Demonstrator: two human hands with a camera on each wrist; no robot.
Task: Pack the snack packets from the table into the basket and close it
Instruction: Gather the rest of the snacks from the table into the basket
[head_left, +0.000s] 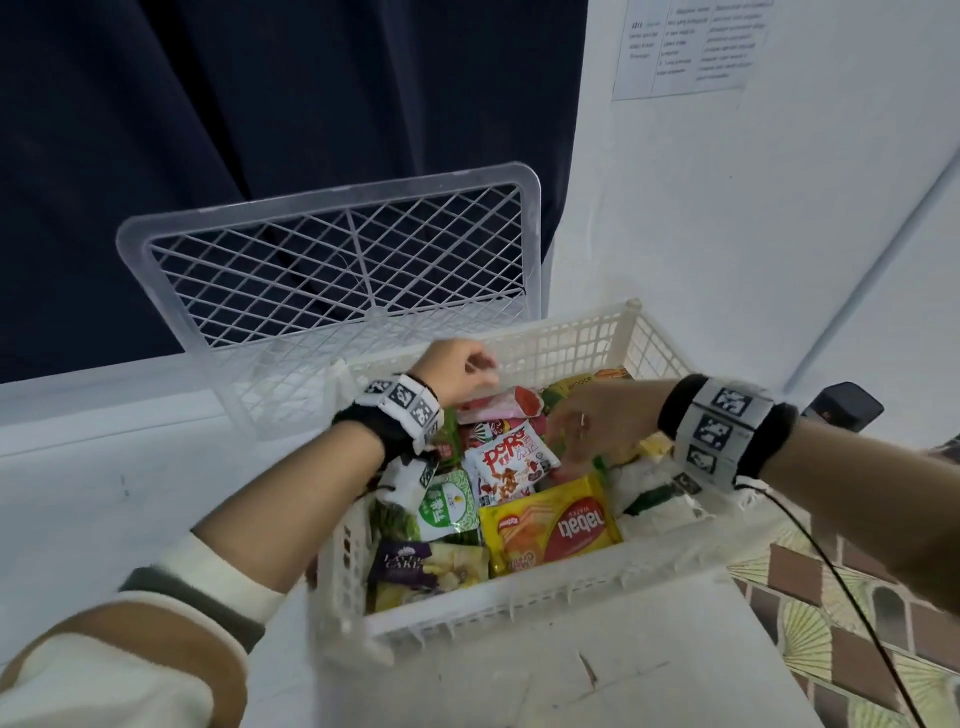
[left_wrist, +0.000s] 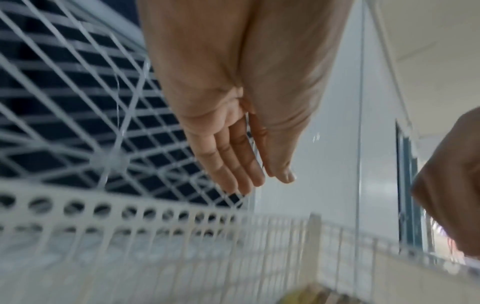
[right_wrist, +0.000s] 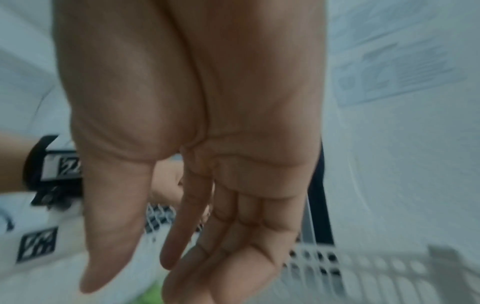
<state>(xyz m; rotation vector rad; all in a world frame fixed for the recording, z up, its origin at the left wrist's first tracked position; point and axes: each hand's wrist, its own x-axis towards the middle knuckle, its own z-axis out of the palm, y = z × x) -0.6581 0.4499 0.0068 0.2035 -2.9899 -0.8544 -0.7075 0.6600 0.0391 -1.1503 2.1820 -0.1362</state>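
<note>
Both empty grips hang slack over the packed basket (head_left: 519, 605); lid (head_left: 337, 270) leans behind.

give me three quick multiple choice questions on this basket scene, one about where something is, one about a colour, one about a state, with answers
1. Where is the lattice lid?
A. shut over the basket
B. standing open behind the basket
C. flat on the floor

2. What colour is the wafer packet near the basket's front wall?
A. yellow
B. blue
C. black

3. How is the left hand?
A. gripping the lid
B. clutching a packet
C. fingers straight, holding nothing

Answers:
1 B, the lid rises upright behind the white basket, against the dark curtain.
2 A, its wrapper is yellow with a red oval label.
3 C, the left wrist view shows straight fingers with nothing in them.
</note>
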